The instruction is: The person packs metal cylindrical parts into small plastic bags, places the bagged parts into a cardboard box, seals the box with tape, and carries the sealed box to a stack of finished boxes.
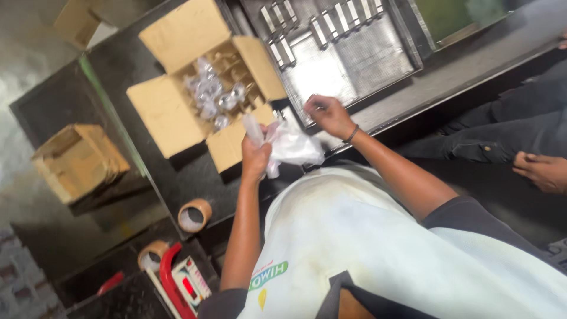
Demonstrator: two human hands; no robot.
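My left hand [257,156] grips a crumpled clear plastic bag [292,145] at the near edge of a dark table [130,65]. Just past it stands an open cardboard box [177,112] with dividers, holding several shiny parts wrapped in clear plastic [209,91]. My right hand [328,115] hovers over the near edge of a grey metal tray [331,71] with its fingers curled together; nothing shows clearly between them. Several metal clips [342,18] lie in rows at the tray's far side.
Two rolls of brown tape [195,215] [152,255] sit at the table's left end. A red and white scale [189,283] is below them. A smaller cardboard box [80,159] stands on the floor. Another person's hand [543,171] and dark trousers [520,124] are at right.
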